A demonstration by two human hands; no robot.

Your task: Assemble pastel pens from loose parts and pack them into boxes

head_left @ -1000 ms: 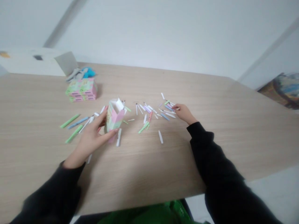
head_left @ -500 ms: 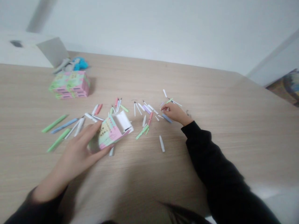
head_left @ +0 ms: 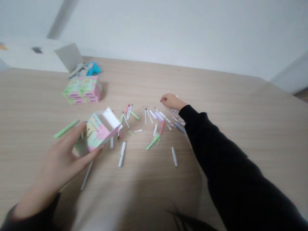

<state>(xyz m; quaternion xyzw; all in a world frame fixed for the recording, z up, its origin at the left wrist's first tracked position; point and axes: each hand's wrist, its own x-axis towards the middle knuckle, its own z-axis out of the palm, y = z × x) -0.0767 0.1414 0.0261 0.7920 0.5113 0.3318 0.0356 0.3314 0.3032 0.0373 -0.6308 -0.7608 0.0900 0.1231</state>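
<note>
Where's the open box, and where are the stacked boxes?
Open box (head_left: 97, 132): head view, on its printed side.
Stacked boxes (head_left: 88, 84): head view, on the top of the stack.

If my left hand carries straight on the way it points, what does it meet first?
Probably the loose pens just past the open box in your left hand, though its height above the table is unclear; it may pass over them.

Scattered pens clutter the middle of a table, leaving an open strip between them and the wall.
</note>
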